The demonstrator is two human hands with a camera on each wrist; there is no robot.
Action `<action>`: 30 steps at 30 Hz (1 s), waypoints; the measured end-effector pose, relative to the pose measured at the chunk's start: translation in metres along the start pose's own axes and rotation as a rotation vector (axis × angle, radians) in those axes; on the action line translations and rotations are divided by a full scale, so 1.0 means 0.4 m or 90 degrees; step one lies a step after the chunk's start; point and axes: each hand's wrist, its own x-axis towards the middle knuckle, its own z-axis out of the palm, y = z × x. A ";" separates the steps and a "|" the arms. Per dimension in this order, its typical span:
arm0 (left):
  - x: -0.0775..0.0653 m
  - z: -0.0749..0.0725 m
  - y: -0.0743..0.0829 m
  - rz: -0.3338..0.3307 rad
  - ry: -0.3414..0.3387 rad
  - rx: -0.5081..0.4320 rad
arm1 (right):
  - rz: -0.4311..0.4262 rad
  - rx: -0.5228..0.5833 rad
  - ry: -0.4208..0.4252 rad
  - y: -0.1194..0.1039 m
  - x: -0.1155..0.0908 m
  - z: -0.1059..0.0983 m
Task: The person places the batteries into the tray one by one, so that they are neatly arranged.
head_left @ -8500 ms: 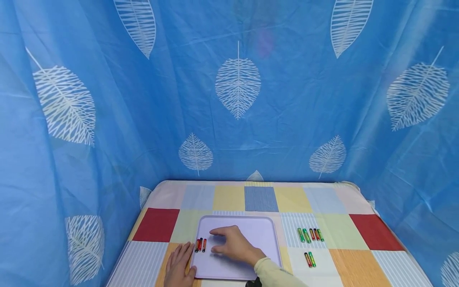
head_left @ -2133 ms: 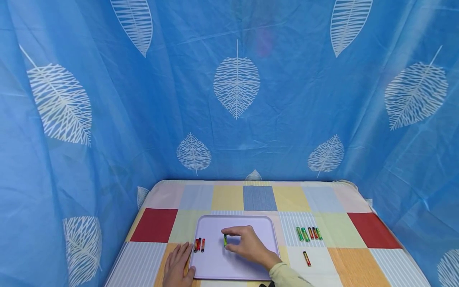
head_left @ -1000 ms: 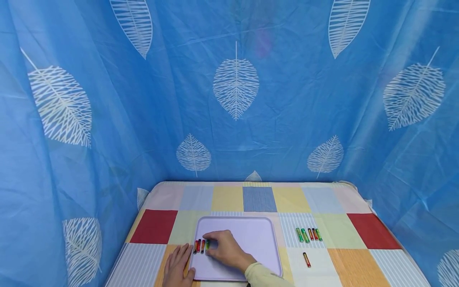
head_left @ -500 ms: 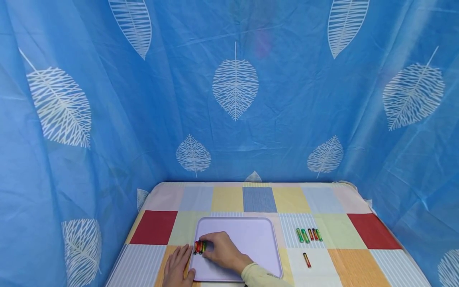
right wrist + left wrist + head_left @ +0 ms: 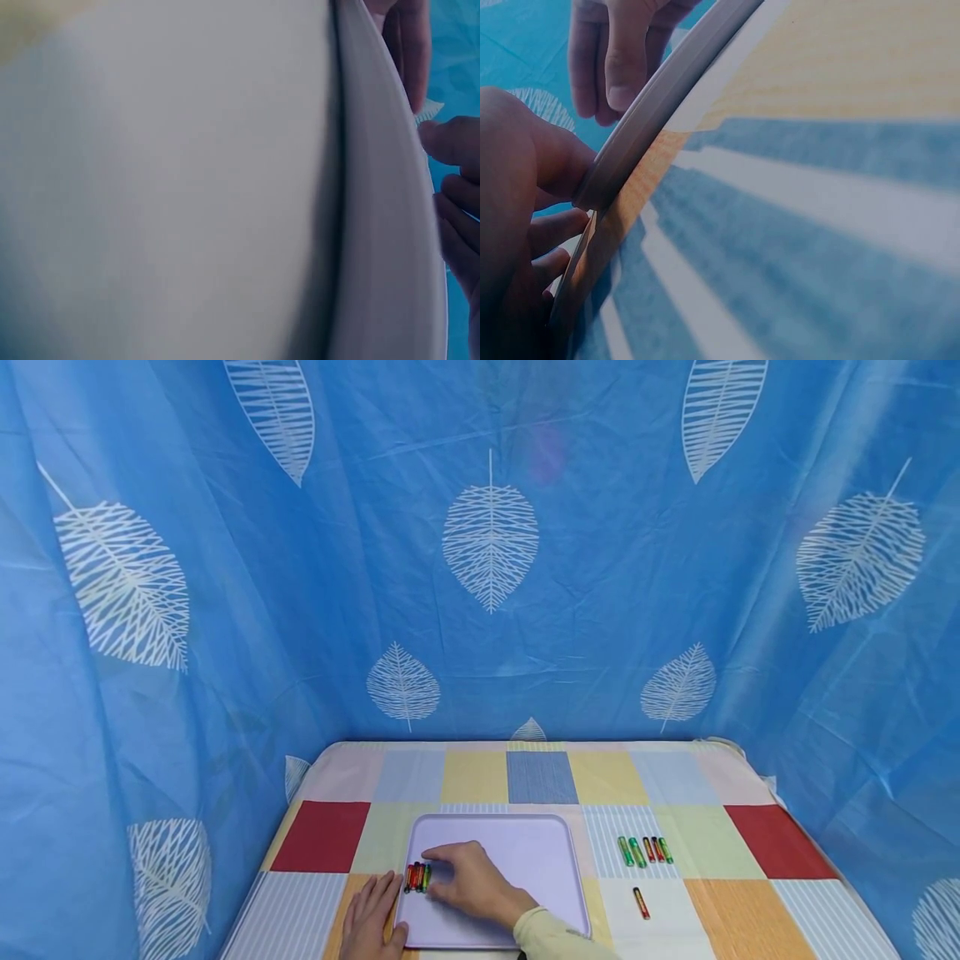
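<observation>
On the left side of a lilac tray (image 5: 517,893), several batteries lie side by side: red-and-black ones (image 5: 414,877) and, at the right end of the row, a green battery (image 5: 427,878). My right hand (image 5: 476,885) hovers over the tray just right of this row, thumb and index finger spread apart with nothing between them. My left hand (image 5: 371,914) rests at the tray's left edge, fingers extended; in the left wrist view its thumb (image 5: 562,161) touches the tray rim (image 5: 649,112). The batteries are hidden in both wrist views.
Right of the tray, on the patchwork tablecloth (image 5: 735,910), lies a row of several green batteries (image 5: 632,852) and red batteries (image 5: 653,849). A single red-and-black battery (image 5: 641,902) lies nearer. Blue leaf-patterned curtains (image 5: 570,568) enclose the table.
A green battery was carried from the right side onto the tray and pushed against the red ones. My right hand has since let go and backed slightly right. My left hand stayed put.
</observation>
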 end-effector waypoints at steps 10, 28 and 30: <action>0.002 -0.003 0.009 -0.033 -0.021 0.004 | 0.043 0.046 -0.024 0.021 -0.023 -0.046; 0.002 0.001 0.001 -0.017 -0.011 -0.011 | 0.059 0.062 -0.018 0.076 -0.102 -0.139; 0.003 0.000 -0.001 -0.017 -0.014 -0.008 | 0.059 0.062 -0.015 0.081 -0.114 -0.151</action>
